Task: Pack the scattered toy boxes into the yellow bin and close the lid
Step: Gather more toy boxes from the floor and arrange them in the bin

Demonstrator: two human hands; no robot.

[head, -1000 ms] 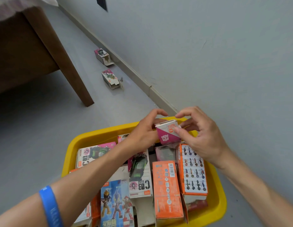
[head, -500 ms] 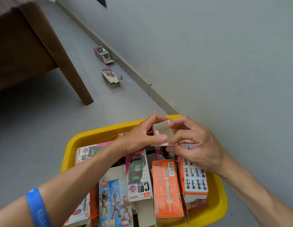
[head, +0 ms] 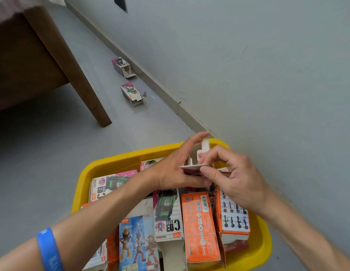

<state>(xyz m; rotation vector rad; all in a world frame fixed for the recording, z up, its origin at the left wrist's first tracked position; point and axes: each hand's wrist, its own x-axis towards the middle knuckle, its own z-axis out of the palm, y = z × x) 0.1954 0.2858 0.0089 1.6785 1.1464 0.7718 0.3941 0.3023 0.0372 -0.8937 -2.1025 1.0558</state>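
The yellow bin (head: 111,163) sits on the grey floor by the wall, filled with several toy boxes, among them an orange box (head: 199,225) and a blue figure box (head: 137,241). Above its far end both hands hold one small pink-and-white toy box (head: 193,166) with its white end flaps open and pointing up. My left hand (head: 176,169) holds it from the left, fingers stretched along its side. My right hand (head: 234,177) pinches its near edge and a flap. Two more toy boxes (head: 122,66) (head: 131,93) lie on the floor by the baseboard. No lid is in view.
A brown wooden furniture leg (head: 80,83) stands at the left, with the furniture body above it. The grey wall and baseboard (head: 182,108) run diagonally along the right, close to the bin. A blue wristband (head: 49,249) is on my left forearm.
The small box has been turned between my hands: its pink logo face, seen a second ago, is now edge-on and the white flaps stand up. Both hands shifted slightly lower over the bin.
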